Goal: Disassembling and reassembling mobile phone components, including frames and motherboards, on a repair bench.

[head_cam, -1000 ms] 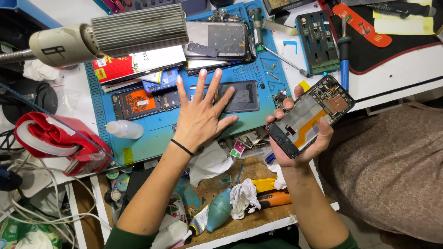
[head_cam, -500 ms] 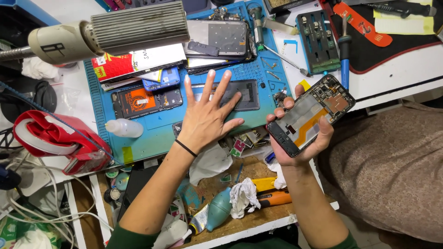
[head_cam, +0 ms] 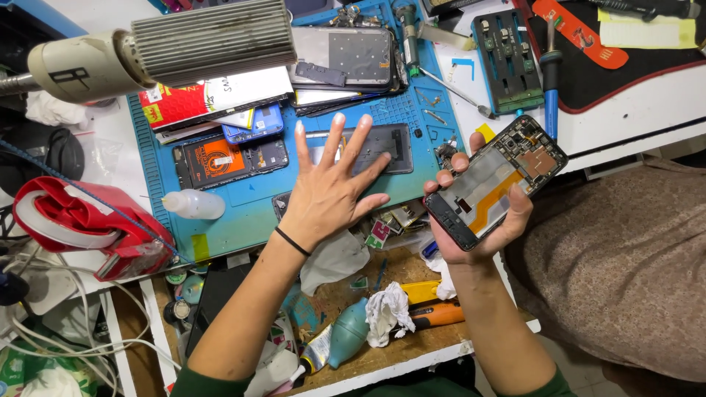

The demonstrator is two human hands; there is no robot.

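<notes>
— Since the opened phone (head_cam: 494,190) has its back off and its boards and orange flex cable bare, I'd judge the stripping-down done; would you agree?

— Mostly; it sits tilted in the right hand (head_cam: 478,220), above the table's near edge, and the grip is closed around its long sides, fingers curled over the top edge, thumb on the lower one; nothing in it looks refitted yet, so reassembly seems all to come.

— And the left hand (head_cam: 331,195)?

— Its grip is spread wide, fingers fanned, holding nothing; it is flat over the blue work mat (head_cam: 243,202), fingertips reaching onto a dark rectangular panel (head_cam: 393,143) lying there; whether it presses down I cannot tell.

— What lies around it?

— Another opened handset with an orange-labelled battery (head_cam: 228,158) just to the left; a small white squeeze bottle (head_cam: 193,204) near the mat's corner; a stack of screens and back covers (head_cam: 346,62) beyond; a blue-handled tool (head_cam: 551,103) beside a black holder (head_cam: 507,59); crumpled cloth (head_cam: 386,312) and a teal blower bulb (head_cam: 349,331) nearest the body.
</notes>
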